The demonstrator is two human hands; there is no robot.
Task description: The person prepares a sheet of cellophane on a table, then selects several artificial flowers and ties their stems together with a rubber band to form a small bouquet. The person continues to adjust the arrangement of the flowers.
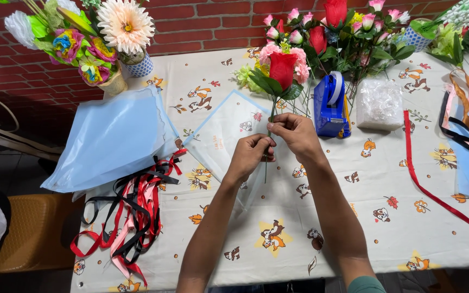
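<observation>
Single red rose (282,69) held upright above the table, unwrapped.
Stem (267,154) is pinched by left hand (251,154) and right hand (295,133), fingers pressed together; clear wrapping sheet (221,138) and ribbons (131,211) lie unused.

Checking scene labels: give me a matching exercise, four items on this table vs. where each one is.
Things:
1. red rose
2. blue tape dispenser
3. tangle of red, black and pink ribbons
4. long red ribbon

Places:
A. hanging off the table's left edge
B. standing just right of the hands, in front of the flowers
C. held by its stem in left hand and right hand
D. laid out in a line across the right of the tablecloth

Pairs: 1-C, 2-B, 3-A, 4-D
</observation>
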